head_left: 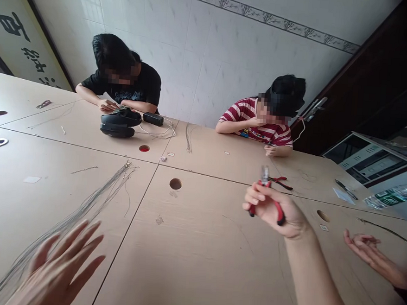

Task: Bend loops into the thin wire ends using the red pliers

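My left hand (61,265) hovers with its fingers spread at the lower left, over a bundle of thin grey wires (92,200). The wires run diagonally across the table, their tipped ends lying together near a seam. Whether the hand touches any wire I cannot tell. In my right hand (281,209) is a pair of pliers (265,177) with red and black handles, jaws pointing up, held above the table. A second pair of pliers (281,182) with red handles lies on the table just behind it.
Two people sit across the table (182,262). A black headset-like case (118,125) and a black box (153,119) stand before the left one. Another person's hand (374,252) is at the right, near a water bottle (392,196). Round holes (175,184) pierce the tabletop.
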Demonstrator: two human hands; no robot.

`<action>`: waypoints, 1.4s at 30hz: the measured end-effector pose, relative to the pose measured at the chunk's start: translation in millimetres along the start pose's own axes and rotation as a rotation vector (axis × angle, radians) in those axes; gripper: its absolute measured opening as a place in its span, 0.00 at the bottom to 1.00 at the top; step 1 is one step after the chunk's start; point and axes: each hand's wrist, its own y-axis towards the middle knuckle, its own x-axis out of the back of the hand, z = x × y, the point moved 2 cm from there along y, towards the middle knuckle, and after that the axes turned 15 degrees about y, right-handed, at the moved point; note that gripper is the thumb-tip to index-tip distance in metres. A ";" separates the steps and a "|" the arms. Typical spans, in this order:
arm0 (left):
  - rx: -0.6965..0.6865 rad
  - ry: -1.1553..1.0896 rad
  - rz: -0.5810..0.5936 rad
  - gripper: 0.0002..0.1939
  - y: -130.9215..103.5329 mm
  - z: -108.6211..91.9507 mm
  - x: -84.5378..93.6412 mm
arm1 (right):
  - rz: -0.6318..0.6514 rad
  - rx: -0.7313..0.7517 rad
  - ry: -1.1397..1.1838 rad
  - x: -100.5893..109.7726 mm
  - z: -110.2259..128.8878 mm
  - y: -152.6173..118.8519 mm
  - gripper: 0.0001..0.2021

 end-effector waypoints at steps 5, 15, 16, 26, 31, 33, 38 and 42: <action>0.017 -0.618 0.108 0.19 111.9 -76.6 56.0 | 0.109 -0.101 -0.109 -19.0 -26.5 9.5 0.09; -0.252 -1.248 0.419 0.24 195.5 -176.1 52.7 | 0.235 -0.150 -0.227 -30.6 -42.4 18.3 0.08; -0.246 -1.256 0.426 0.21 196.1 -178.3 50.0 | 0.232 -0.146 -0.225 -29.7 -42.6 19.4 0.08; -0.022 -1.305 0.415 0.10 204.5 -162.5 53.2 | 0.043 0.027 -0.314 -9.6 -41.9 20.7 0.11; 0.038 -1.108 0.358 0.12 215.2 -151.6 67.2 | -0.211 0.364 -0.622 -13.0 -39.3 22.8 0.16; 0.059 -1.014 0.345 0.11 217.0 -149.9 69.4 | -0.218 0.453 -0.663 -21.1 -42.0 25.9 0.16; 0.029 -0.963 0.321 0.07 216.4 -147.9 68.4 | -0.029 0.358 -0.682 -39.4 -63.8 41.3 0.13; -0.016 -0.948 0.338 0.08 214.6 -145.3 63.8 | 0.022 0.294 -0.723 -42.2 -77.3 50.2 0.12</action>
